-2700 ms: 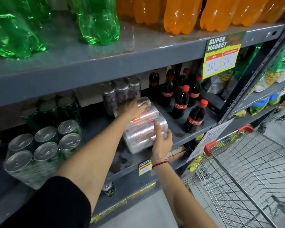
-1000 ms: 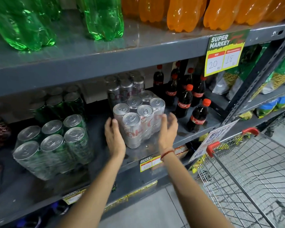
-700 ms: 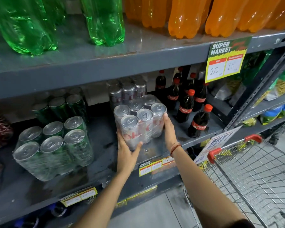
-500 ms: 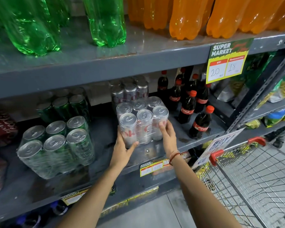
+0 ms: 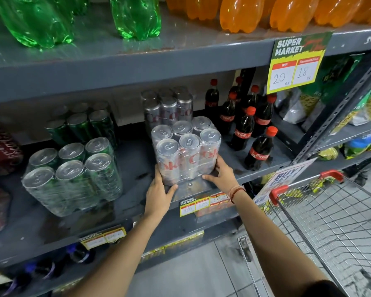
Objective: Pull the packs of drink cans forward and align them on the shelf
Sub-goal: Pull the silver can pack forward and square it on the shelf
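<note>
A shrink-wrapped pack of silver cans [image 5: 185,151] stands upright near the front of the grey middle shelf [image 5: 137,168]. My left hand [image 5: 160,192] grips its lower left corner. My right hand [image 5: 221,174] grips its lower right corner. A second silver pack [image 5: 167,106] stands behind it, deeper on the shelf. To the left, a wrapped pack of green cans [image 5: 73,174] stands near the front edge, with another green pack [image 5: 81,123] behind it.
Small cola bottles [image 5: 244,127] with red caps stand right of the silver pack. Red packs [image 5: 0,151] lie at the far left. Green and orange bottles fill the upper shelf. A wire shopping cart [image 5: 330,221] stands at the lower right. Price tags [image 5: 201,204] hang from the shelf edge.
The silver pack went from lying tilted in my hands to standing upright. My hands slid down to its lower corners and it has come a little toward the front edge.
</note>
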A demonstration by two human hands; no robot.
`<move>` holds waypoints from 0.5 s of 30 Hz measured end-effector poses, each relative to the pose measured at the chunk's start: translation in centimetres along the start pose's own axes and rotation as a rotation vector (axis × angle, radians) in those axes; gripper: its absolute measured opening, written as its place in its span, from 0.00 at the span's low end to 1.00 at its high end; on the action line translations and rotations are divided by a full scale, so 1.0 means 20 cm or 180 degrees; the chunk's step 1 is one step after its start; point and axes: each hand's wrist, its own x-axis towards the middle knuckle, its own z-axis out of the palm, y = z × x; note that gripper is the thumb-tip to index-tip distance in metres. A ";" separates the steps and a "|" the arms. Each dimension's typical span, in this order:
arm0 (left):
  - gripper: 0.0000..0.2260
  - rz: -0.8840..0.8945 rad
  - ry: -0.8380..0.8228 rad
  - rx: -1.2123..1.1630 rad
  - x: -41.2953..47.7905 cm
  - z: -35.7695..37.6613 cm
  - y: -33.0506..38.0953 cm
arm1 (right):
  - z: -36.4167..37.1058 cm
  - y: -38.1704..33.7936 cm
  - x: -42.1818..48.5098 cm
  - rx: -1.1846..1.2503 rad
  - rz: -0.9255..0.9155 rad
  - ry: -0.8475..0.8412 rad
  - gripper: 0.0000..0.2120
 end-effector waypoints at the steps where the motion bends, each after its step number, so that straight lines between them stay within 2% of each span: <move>1: 0.39 0.0022 0.0003 0.0019 -0.02 0.01 0.00 | 0.00 0.01 -0.02 0.0025 -0.0021 0.0017 0.37; 15: 0.39 0.0169 0.0239 0.0174 -0.18 0.06 -0.03 | -0.02 0.06 -0.20 0.0121 -0.0068 0.0129 0.33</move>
